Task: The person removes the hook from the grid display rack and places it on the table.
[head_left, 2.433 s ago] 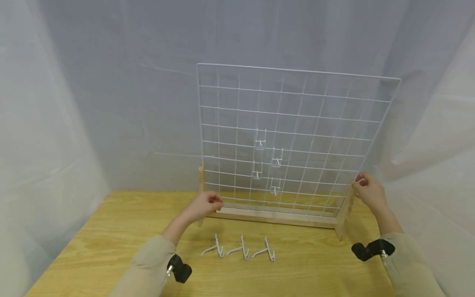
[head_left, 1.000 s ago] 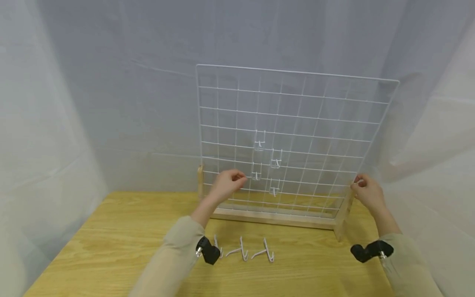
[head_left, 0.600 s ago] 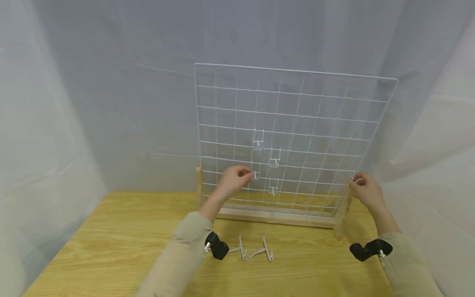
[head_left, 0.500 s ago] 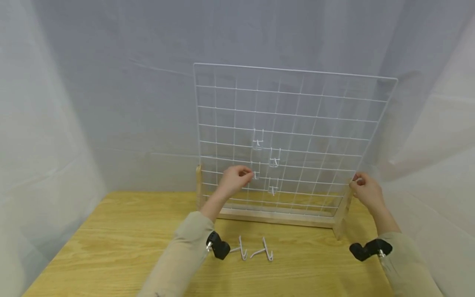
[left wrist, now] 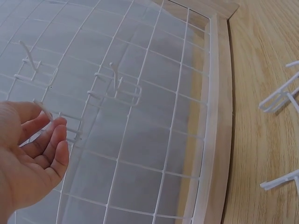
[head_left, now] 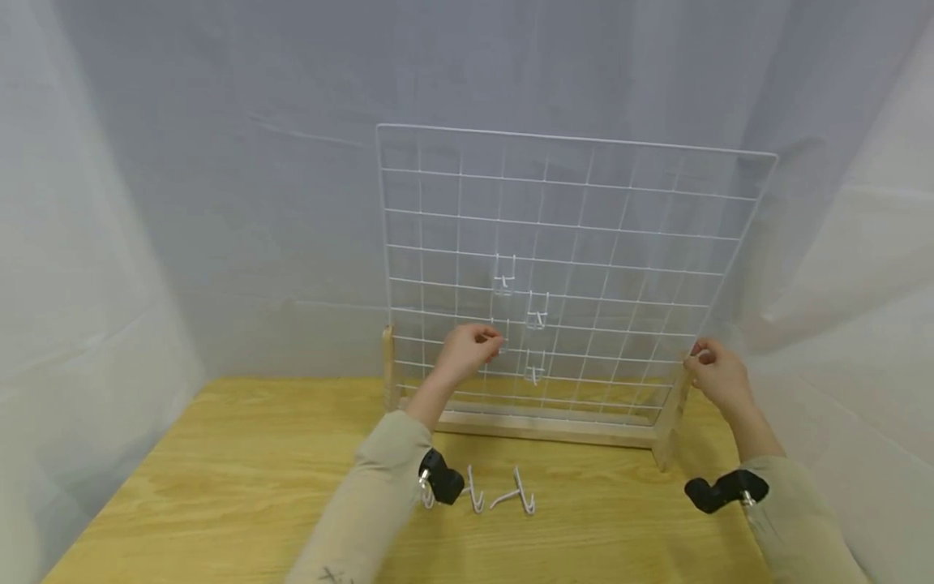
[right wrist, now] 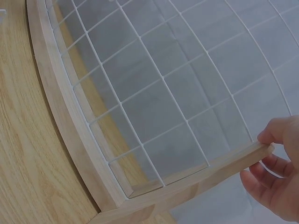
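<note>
A white wire grid panel [head_left: 576,139] stands upright in a wooden stand [head_left: 547,430]. My left hand [head_left: 467,353] pinches the prong of a white wire hook [left wrist: 70,130] that sits on the grid; fingers hide much of it. Three more hooks hang nearby: an upper hook [head_left: 504,281], a middle hook [head_left: 537,319] and a lower hook [head_left: 535,373]. At the grid's right side, my right hand [head_left: 722,377] grips the top of the stand's side post [right wrist: 233,161] between thumb and fingers.
On the wooden table [head_left: 277,487], in front of the stand, lie a right-hand loose hook [head_left: 520,491], a second loose hook [head_left: 474,491] and a third loose hook [head_left: 426,496], partly behind the left wrist camera [head_left: 441,478]. Pale sheeting [head_left: 255,203] surrounds the table.
My left hand has risen from the stand's lower left to the lower left hook on the grid and taken hold of it. My right hand has stayed on the post.
</note>
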Tool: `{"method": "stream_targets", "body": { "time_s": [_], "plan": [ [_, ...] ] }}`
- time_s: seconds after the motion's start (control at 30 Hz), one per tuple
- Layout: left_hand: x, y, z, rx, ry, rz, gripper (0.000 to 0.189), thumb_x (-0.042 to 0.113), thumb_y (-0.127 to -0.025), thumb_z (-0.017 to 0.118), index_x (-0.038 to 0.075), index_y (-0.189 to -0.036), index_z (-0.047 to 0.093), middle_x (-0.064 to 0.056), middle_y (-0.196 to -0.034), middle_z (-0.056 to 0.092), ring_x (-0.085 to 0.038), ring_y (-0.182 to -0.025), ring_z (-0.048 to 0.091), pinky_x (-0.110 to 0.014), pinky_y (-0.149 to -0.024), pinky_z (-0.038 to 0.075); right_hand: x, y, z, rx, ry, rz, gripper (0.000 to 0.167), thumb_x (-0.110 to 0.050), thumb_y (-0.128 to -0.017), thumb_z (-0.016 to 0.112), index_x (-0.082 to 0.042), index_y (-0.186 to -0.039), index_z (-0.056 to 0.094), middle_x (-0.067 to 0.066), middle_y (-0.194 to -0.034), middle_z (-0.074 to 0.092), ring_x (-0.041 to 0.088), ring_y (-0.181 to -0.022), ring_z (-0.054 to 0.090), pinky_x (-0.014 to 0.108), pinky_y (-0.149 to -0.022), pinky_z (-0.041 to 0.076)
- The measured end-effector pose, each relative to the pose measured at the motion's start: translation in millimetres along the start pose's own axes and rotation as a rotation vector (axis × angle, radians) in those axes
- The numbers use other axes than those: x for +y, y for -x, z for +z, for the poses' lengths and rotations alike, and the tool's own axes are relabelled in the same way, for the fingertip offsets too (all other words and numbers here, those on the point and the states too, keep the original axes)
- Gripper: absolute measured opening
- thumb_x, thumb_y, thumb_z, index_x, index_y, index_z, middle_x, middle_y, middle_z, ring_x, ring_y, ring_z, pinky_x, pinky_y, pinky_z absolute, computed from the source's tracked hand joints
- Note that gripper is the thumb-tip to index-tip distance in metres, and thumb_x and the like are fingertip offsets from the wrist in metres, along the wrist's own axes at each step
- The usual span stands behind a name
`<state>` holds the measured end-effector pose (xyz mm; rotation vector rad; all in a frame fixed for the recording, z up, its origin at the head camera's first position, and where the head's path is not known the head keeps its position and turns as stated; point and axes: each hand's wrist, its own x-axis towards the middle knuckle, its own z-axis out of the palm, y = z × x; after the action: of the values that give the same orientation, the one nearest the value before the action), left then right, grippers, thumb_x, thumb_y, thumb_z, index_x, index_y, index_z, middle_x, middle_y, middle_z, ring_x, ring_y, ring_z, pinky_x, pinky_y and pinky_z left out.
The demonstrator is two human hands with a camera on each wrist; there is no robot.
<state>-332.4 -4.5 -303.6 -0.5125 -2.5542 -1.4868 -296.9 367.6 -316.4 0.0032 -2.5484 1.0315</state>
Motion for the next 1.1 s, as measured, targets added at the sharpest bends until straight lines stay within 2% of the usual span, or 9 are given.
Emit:
{"method": "stream_targets", "body": {
  "time_s": [0.13, 0.37, 0.57, 0.73, 1.1],
  "plan": [
    [-0.1, -1.3, 2.7, 0.003, -0.003, -0.007, 0.023, 0.019, -0.091, 0.058, 0.001, -0.105, 0.065, -0.008, -0.084, 0.066, -0.018, -0.074, 0.062, -0.029, -0.064, 0.049, 1, -0.3, 1, 0.018, 0.000, -0.010, 0.016, -0.008, -0.090, 0.047, 0.004, -0.100, 0.047, 0.023, -0.096, 0.048, 0.018, -0.067, 0.055, 0.022, -0.055, 0.048],
    [0.4, -4.0, 4.7, -0.001, 0.056, -0.038, 0.021, 0.014, -0.090, 0.059, -0.002, -0.102, 0.065, -0.013, -0.087, 0.066, -0.018, -0.073, 0.061, -0.028, -0.066, 0.051, 1, -0.1, 1, 0.019, -0.007, -0.016, 0.016, -0.007, -0.089, 0.047, 0.005, -0.100, 0.047, 0.023, -0.095, 0.048, 0.020, -0.069, 0.056, 0.021, -0.055, 0.048],
    [2.6, -4.3, 4.5, 0.006, 0.095, -0.067, 0.019, 0.011, -0.087, 0.061, -0.004, -0.099, 0.066, -0.011, -0.082, 0.066, -0.015, -0.069, 0.059, -0.025, -0.065, 0.050, 2, -0.5, 2, 0.004, -0.004, -0.021, 0.016, -0.007, -0.090, 0.047, 0.005, -0.100, 0.047, 0.022, -0.094, 0.048, 0.019, -0.069, 0.055, 0.022, -0.055, 0.049],
    [5.1, -4.5, 4.6, 0.008, 0.143, -0.097, 0.019, 0.010, -0.087, 0.062, -0.005, -0.099, 0.066, -0.011, -0.084, 0.066, -0.013, -0.069, 0.058, -0.023, -0.065, 0.050, 3, -1.2, 2, 0.015, -0.002, -0.027, 0.015, -0.007, -0.089, 0.047, 0.005, -0.099, 0.047, 0.020, -0.091, 0.048, 0.016, -0.066, 0.053, 0.022, -0.054, 0.048],
    [10.8, -3.4, 2.0, -0.002, 0.195, -0.087, 0.016, 0.005, -0.086, 0.062, -0.005, -0.099, 0.065, -0.013, -0.088, 0.065, -0.015, -0.072, 0.059, -0.022, -0.067, 0.051, 3, -3.6, 3, 0.020, -0.010, -0.016, 0.015, -0.007, -0.089, 0.047, 0.005, -0.099, 0.047, 0.021, -0.094, 0.048, 0.019, -0.068, 0.055, 0.021, -0.055, 0.048]
  ]
}}
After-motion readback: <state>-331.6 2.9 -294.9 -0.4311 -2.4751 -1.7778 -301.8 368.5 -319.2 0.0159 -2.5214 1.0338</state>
